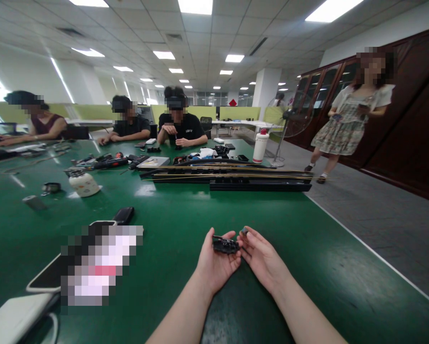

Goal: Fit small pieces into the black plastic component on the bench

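Observation:
A small black part with a ridged, mechanical look (225, 245) lies in my left hand (216, 265), the fingers curled around it from below and the thumb at its left end. My right hand (259, 255) is close beside it on the right. Its thumb and forefinger pinch a small grey-blue piece (244, 231), too small to name. The lower fingers of my right hand come up to the right end of the black part; whether they touch it I cannot tell. Both hands are above the green table (164, 296).
Long black rails with yellowish rods (232, 177) lie across the table ahead. To the left are a phone with a blurred screen (103, 267), a white jar (83, 184) and a metal cylinder (34, 202). A white bottle (260, 147) stands farther back. Several people are around.

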Action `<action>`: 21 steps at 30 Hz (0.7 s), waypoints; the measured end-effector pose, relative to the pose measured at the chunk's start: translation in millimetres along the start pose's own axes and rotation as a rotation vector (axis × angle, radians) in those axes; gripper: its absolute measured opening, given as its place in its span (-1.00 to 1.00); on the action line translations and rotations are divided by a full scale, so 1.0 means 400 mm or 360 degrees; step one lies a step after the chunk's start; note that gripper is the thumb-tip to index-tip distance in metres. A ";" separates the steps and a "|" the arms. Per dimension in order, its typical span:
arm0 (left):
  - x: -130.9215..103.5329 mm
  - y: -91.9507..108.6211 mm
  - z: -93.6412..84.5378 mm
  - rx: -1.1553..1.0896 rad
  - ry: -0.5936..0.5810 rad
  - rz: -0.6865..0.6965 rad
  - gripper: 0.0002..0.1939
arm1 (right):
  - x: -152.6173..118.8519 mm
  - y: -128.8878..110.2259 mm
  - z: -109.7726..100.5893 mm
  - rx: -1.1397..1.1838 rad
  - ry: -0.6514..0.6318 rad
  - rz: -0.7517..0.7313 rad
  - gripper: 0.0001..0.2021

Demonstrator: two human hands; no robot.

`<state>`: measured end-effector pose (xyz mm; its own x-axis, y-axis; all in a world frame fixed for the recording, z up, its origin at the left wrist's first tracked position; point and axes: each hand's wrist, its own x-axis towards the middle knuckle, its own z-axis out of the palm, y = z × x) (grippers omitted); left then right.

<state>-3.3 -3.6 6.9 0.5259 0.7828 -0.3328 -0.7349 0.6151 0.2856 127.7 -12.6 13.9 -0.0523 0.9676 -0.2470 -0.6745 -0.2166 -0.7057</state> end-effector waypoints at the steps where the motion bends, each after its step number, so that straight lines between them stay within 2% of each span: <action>1: 0.000 0.000 0.000 -0.0001 0.0001 0.0003 -0.55 | 0.000 0.000 0.000 0.0004 0.0011 0.0001 -0.77; 12: 0.002 0.000 -0.003 0.0018 -0.0015 0.0002 -0.57 | 0.002 0.000 -0.003 -0.0035 0.0040 -0.0015 -0.78; 21: -0.001 0.000 0.001 0.0001 -0.0017 0.0005 -0.57 | 0.003 -0.001 -0.003 0.0071 0.0021 0.0035 -0.80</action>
<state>-3.3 -4.1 7.3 0.5281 0.7856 -0.3224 -0.7361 0.6128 0.2874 128.8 -11.4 13.2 -0.0578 0.9607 -0.2714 -0.7057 -0.2316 -0.6696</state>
